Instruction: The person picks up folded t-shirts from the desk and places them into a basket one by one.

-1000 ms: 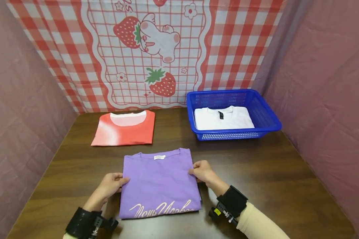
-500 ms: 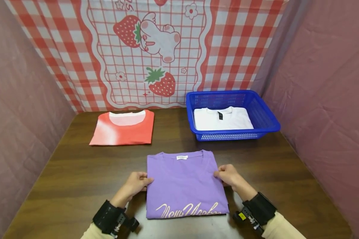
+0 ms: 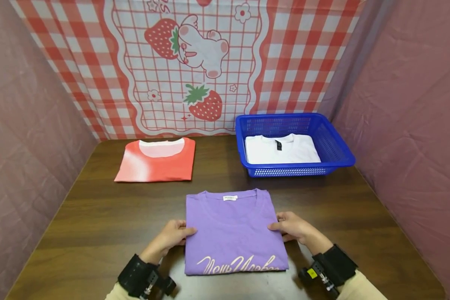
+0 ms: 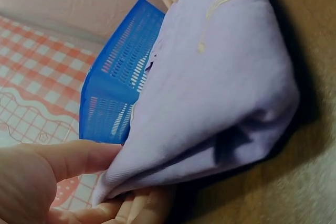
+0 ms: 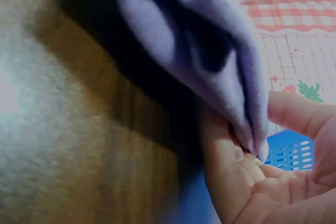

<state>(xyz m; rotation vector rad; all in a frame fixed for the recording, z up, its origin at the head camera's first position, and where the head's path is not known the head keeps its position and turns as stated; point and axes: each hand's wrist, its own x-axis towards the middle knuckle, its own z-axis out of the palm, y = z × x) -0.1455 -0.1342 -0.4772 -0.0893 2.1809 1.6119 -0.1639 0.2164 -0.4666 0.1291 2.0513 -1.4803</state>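
Observation:
A folded purple T-shirt (image 3: pixel 234 229) with pale script lettering and a white neck label is in front of me in the head view. At its left edge my left hand (image 3: pixel 170 236) pinches the fabric, thumb on top and fingers underneath. My right hand (image 3: pixel 298 228) holds the opposite edge, its thumb laid over the cloth. In the left wrist view, the shirt's folded layers (image 4: pixel 210 87) sit between thumb and fingers. The right wrist view has the fingers (image 5: pixel 231 177) under the fold, with dark gaps between the layers.
A folded red-and-white T-shirt (image 3: pixel 165 164) lies at the back left of the wooden table (image 3: pixel 97 233). To the back right stands a blue plastic basket (image 3: pixel 300 168) with a folded white T-shirt (image 3: pixel 281 150) inside. A strawberry-print checked cloth (image 3: pixel 195 62) hangs behind.
Both hands have carried the purple T-shirt to the right, mostly in the first half second. Since then the right hand has shifted slightly down its edge, with the thumb extended further over the cloth.

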